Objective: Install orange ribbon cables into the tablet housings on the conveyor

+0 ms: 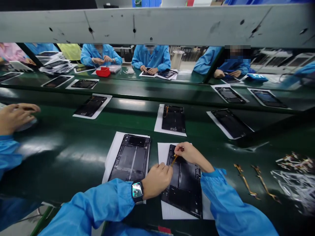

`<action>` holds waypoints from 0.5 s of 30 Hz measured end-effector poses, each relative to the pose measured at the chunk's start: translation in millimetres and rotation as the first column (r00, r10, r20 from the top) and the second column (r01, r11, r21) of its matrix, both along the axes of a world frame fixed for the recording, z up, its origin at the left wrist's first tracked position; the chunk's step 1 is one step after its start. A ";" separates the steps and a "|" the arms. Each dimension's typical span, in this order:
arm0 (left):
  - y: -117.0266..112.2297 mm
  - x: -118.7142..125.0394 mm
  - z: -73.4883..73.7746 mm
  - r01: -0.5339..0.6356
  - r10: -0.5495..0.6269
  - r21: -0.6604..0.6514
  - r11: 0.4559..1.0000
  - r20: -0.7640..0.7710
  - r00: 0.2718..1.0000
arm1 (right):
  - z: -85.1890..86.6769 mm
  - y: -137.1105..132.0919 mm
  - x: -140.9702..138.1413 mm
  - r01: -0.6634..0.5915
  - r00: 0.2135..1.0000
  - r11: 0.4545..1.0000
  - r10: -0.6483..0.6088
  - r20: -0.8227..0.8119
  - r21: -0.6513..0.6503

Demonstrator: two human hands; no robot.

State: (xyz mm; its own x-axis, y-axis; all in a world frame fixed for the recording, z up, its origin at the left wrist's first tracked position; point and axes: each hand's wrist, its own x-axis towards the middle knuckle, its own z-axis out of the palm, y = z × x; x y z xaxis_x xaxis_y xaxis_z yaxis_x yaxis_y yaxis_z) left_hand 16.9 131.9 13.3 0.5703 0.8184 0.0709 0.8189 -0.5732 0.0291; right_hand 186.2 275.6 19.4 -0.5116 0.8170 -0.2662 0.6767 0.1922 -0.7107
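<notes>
The person's left hand [157, 179] and right hand [189, 153] meet over a black tablet frame [184, 183] that lies on a white paper sheet [182, 213] on the green desk [69, 157], close to the near edge where both arms reach it easily. A thin orange flex strip [174, 159] runs between the hands: the left hand's fingers are pinched on its lower end, and the right hand's fingertips press together on its upper end near the frame's top, likely to keep it taut and aligned. The frame is flat, dark and matte, with recessed panels inside. A second frame [131, 158] lies just beside it on its own sheet, and spare flex strips [246, 182] lie to the right, well apart.
</notes>
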 end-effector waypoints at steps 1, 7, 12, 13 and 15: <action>3.0 1.1 -0.5 -0.001 0.001 -0.003 1.000 -0.010 1.000 | -2.6 3.5 -3.4 0.008 1.000 1.000 -0.008 0.014 0.005; 15.0 1.6 -5.0 0.027 -0.028 0.001 1.000 0.032 0.999 | 4.1 17.9 -8.2 0.021 0.999 1.000 -0.022 0.028 0.020; 19.3 -17.2 13.8 0.101 -0.090 -0.005 0.995 0.404 0.910 | 60.4 0.3 32.5 0.010 1.000 0.999 -0.009 -0.026 0.050; 25.9 -20.6 20.7 0.094 -0.074 -0.019 0.995 0.471 0.879 | 76.8 -7.3 44.7 0.024 0.999 0.998 -0.022 -0.037 0.066; 49.3 -21.0 32.6 0.064 -0.026 -0.058 0.996 0.508 0.861 | 109.2 -24.9 69.8 0.107 0.993 0.990 -0.102 -0.056 0.090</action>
